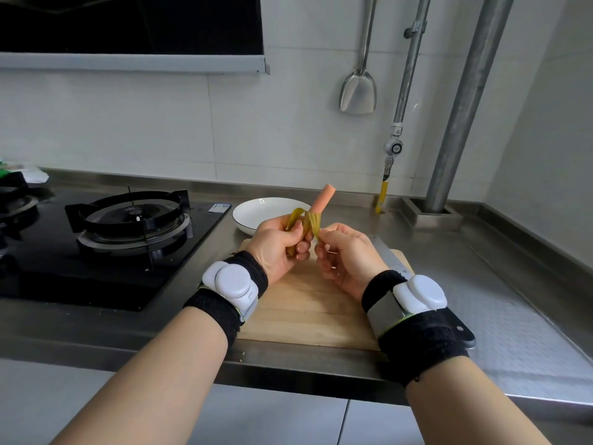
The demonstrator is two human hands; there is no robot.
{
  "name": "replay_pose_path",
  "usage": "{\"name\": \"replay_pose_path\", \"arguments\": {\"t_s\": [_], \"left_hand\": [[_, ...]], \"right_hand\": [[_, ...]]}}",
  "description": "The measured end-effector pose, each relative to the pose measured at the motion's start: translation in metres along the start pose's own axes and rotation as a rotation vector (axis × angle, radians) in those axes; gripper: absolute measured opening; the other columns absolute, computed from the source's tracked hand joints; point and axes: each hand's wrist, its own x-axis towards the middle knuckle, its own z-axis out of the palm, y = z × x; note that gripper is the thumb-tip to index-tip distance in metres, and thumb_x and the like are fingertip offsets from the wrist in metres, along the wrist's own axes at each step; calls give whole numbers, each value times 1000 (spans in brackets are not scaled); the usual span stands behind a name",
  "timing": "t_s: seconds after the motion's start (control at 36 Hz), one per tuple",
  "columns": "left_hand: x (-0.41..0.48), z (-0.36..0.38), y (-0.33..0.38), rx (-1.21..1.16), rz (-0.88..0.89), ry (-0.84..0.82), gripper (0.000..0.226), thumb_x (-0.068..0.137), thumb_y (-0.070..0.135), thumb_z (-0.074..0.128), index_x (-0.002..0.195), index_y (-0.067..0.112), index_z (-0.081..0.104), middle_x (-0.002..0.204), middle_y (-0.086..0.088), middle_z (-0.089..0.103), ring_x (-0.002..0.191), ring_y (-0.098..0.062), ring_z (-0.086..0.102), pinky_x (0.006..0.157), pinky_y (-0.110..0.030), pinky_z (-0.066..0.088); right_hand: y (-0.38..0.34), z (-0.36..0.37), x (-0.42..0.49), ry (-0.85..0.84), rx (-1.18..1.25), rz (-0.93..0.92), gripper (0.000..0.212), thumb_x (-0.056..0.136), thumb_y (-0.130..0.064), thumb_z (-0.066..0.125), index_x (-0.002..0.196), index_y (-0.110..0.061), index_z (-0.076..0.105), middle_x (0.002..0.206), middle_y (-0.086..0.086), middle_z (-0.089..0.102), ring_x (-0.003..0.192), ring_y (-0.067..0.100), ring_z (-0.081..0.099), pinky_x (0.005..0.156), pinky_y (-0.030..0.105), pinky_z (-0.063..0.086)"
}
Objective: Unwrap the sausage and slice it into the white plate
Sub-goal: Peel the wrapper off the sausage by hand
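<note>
Pink, soft and probably slippery, the half-peeled sausage (324, 197) stands centre frame before the white plate (253, 216). The left hand (277, 248) grips its wrapped base, the surest hold, while the right hand (348, 255) pinches the flimsy yellow wrapper (313, 222).

wrists: black fabric bands (211, 311) | white rounded pods (232, 281) | grey strap (383, 311) | forearms bare

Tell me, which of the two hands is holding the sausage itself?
The left hand grips the sausage by its wrapped lower end; the right hand only pinches a peeled strip of the yellow wrapper.
</note>
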Motion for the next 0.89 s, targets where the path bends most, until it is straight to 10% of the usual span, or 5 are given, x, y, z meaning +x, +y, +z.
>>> {"name": "replay_pose_path", "arguments": {"t_s": [0.89], "left_hand": [[0, 0, 12, -244, -11, 241, 20, 98, 6, 37, 91, 12, 56, 53, -1, 48, 41, -11, 34, 44, -21, 26]], "right_hand": [[8, 5, 4, -72, -223, -12, 13, 61, -12, 54, 49, -9, 50, 49, 15, 50, 40, 20, 38, 42, 21, 25]]}}
